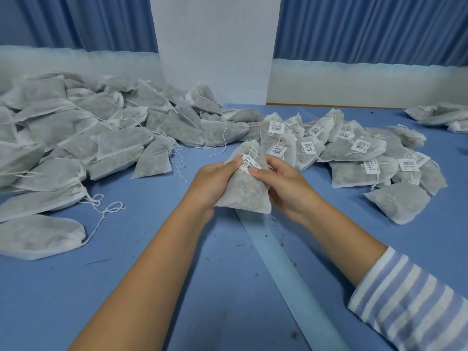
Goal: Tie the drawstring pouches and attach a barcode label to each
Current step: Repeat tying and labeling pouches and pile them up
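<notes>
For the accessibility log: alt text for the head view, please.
The left hand and right hand hold a filled white pouch above a blue table, thumbs on its barcode label. An unlabelled pile lies to the left and a labelled pile to the right. A pale strip runs under the hands.

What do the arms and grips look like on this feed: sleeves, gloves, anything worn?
The left arm is bare as far as the frame shows, no sleeve in view. The right arm wears a sleeve striped pale blue and white, its cuff partway up the forearm. Left grip and right grip are bare: no gloves, rings or watch visible.
</notes>
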The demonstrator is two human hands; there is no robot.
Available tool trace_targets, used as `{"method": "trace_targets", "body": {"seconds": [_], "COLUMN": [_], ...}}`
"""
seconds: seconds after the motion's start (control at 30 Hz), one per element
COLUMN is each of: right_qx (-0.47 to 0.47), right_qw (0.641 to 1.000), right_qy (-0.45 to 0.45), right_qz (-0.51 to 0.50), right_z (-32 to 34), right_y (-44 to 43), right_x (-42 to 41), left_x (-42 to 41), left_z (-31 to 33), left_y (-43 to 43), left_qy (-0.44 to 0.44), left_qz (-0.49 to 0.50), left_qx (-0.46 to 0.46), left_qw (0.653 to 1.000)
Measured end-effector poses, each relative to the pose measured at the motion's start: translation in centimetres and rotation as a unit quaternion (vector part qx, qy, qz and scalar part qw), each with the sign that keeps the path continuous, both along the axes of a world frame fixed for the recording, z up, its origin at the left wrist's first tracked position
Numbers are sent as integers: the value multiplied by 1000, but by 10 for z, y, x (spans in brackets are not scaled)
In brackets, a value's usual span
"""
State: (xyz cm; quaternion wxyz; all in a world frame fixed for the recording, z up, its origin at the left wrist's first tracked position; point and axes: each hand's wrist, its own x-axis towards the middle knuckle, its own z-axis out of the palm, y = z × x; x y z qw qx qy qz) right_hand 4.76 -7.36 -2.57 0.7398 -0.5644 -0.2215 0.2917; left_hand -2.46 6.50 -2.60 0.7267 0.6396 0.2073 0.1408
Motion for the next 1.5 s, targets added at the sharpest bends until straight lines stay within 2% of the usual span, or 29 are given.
{"method": "trace_targets", "body": {"seconds": [0.1,0.23,0.3,0.37,0.43,0.57,0.7,0.87,0.97,1.07,1.17,1.23,1.4,1.5], "right_qx": [-11,-67,-50,-16,1,11,-11,-79,-117,-218,-264,-265,-269,-274], "right_qw": [1000,992,988,985,982,976,983,988,983,950,898,876,857,852], "right_qy": [-15,-104,-149,-164,-151,-66,5,-31,-81,-174,-299,-345,-373,-382], "right_qz": [-20,-27,-4,-42,-114,-208,-182,-133,-119,-138,-184,-210,-234,-229], "right_z": [-1,-3,-4,-5,-7,-13,-25,-34,-32,-33,-39,-42,-44,-44], "right_y": [2,0,1,3,2,-7,-11,-4,-1,-1,-1,0,-1,-2], "right_x": [-2,-2,-5,-5,2,29,52,66,68,67,62,58,54,55], "left_x": [1,3,3,3,3,4,4,5,5,1,-5,-7,-9,-7], "left_z": [0,-2,-1,1,2,0,-3,-5,-12,-19,-27,-28,-35,-39], "left_y": [-2,-1,0,0,0,12,22,33,42,51,60,65,76,76], "left_qy": [3,19,15,-9,-31,-14,5,22,23,48,121,181,335,340], "left_qz": [13,94,110,91,70,109,134,170,197,229,268,285,175,184], "left_qx": [-10,6,16,-9,-44,-55,-55,-55,1,154,311,384,468,492], "left_qw": [1000,995,994,996,996,992,989,984,980,960,904,859,799,780]}}
